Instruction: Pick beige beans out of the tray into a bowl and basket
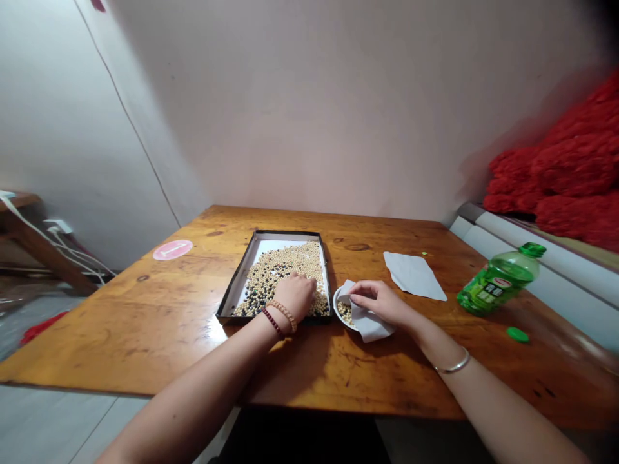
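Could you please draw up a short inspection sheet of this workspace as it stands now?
Surface: wooden table, varnished, with some dark knots.
Job's things: black-rimmed tray lined with white, holding mixed pale and dark beans; small white bowl with beans in it.
Clutter: white paper sheet; green plastic bottle, tilted; green disc; pink round sticker.
Hands: left hand on the beans; right hand pinching folded white paper at the bowl.
Cables: white cables, off the table, left.
Surroundings: plain wall; red fluffy fabric, right.
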